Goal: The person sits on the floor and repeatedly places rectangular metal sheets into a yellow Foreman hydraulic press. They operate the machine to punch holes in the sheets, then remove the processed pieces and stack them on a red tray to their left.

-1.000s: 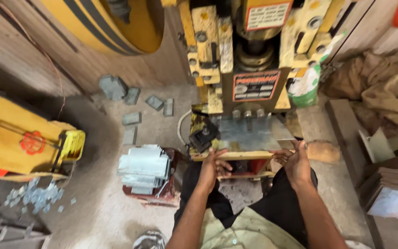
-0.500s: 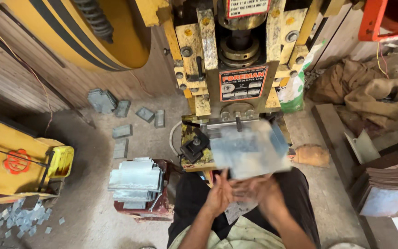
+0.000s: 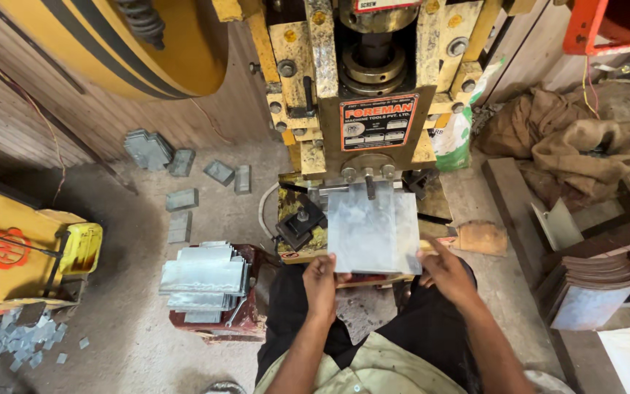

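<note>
Both hands have a closed grip on the flat metal sheet (image 3: 372,230), left hand (image 3: 321,281) and right hand (image 3: 446,273) pinching its near corners, far edge tucked under the yellow press (image 3: 362,95).

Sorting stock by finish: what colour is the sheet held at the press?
Dull silver-grey bare metal sheet, faintly streaked; it shows best in the head view.

A stack of cut metal sheets (image 3: 202,281) sits on a low red stand at left. Small grey metal offcuts (image 3: 184,198) lie scattered on the concrete floor (image 3: 111,343). A big yellow flywheel (image 3: 133,44) fills the upper left. Brown burlap sacks (image 3: 577,146) are heaped at right, above a pile of dark plates (image 3: 592,281).
</note>
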